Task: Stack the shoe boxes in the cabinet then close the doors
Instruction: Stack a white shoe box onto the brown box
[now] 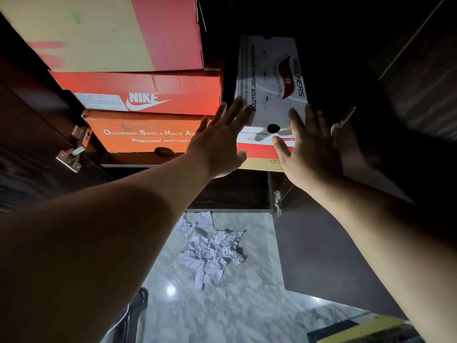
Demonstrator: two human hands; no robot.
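A white Skechers shoe box lies on the cabinet shelf at the right, its near end sticking out over the shelf edge. My left hand has straight fingers against the box's left near corner. Fingers spread, my right hand lies flat against the box's right near end. To the left stands a stack of three boxes: an orange safety-shoe box at the bottom, a red Nike box on it, and a red and tan box on top.
The dark cabinet door at the left stands open, with metal hinges showing. Another dark door panel is at the right. Crumpled white paper lies on the marble floor below.
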